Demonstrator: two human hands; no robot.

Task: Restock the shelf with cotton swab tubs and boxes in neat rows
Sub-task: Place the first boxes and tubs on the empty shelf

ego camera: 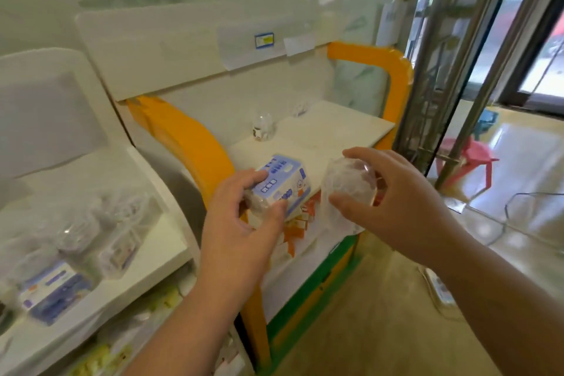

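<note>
Left hand [235,223] grips a blue-and-white box [282,183], thumb and fingers curled round its near end; box sits tilted at the front edge of the white shelf [335,128], whether it rests on the shelf or is held just above it I can't tell. Right hand [393,201] holds a clear round tub [348,189], fingers over the top, thumb against the near side; tub is tilted, just right of the box, at the shelf's front edge, over the orange-patterned front panel. Box and tub near each other, contact unclear. Shelf has an orange frame [189,137] curving down its left side and over the right corner. Further back on the shelf: one small clear tub [262,127] upright near the back wall, a second small clear item [300,108] at the back, too blurred to identify. Well apart to the left, a lower white shelf [158,256] carries more clear tubs [77,230] and a blue box [53,291], loosely grouped. Price label [264,40] on the board above. Pink stool [467,159] on the floor to the right, behind the glass door.
</note>
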